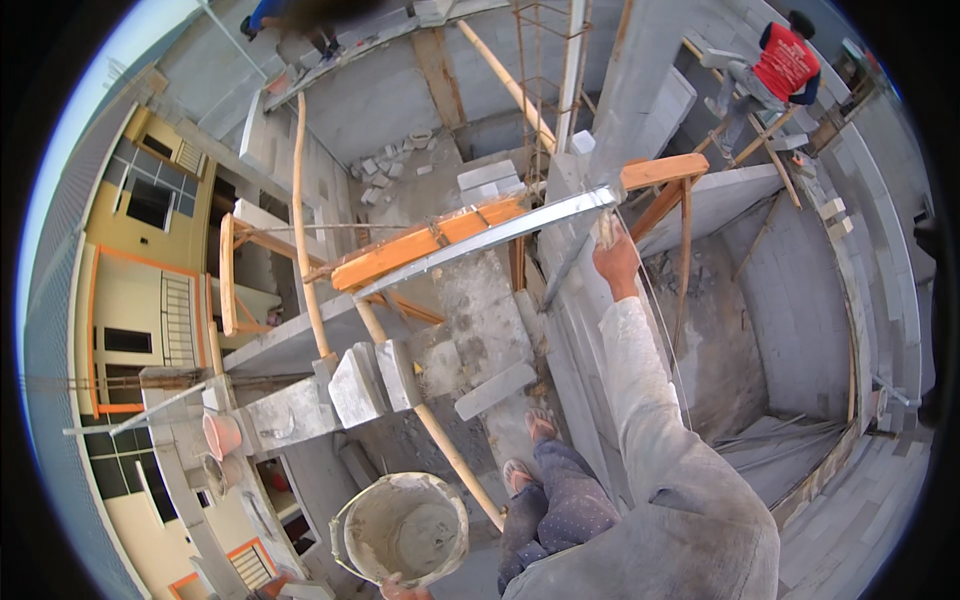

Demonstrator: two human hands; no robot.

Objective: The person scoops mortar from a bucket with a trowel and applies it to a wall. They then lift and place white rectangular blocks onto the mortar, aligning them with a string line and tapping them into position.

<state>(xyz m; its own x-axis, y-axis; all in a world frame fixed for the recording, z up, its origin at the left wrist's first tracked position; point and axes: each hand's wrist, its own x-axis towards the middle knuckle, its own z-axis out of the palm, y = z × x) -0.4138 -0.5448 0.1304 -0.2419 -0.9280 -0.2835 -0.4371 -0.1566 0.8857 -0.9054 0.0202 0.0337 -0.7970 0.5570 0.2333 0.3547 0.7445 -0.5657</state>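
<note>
Right hand (pixel 616 262) is clamped on the long shiny metal straightedge (pixel 490 240) lying across the grey block wall (pixel 580 330); left hand (pixel 400 588) grips the mortar-caked round bucket (pixel 400 528). Keep it level, I'd say.

Grey mortar-smeared bucket (pixel 402 528). Pale grey sleeve (pixel 650 400). Dark blue trousers (pixel 560 510) with small light dots. Orange wooden plank (pixel 430 243). Shiny silver metal straightedge (pixel 490 240). Light grey block walls (pixel 880 290). Yellow-and-orange house front (pixel 150 260). Red shirt (pixel 786 60) on distant person. Salmon-pink small bucket (pixel 221 435).
</note>
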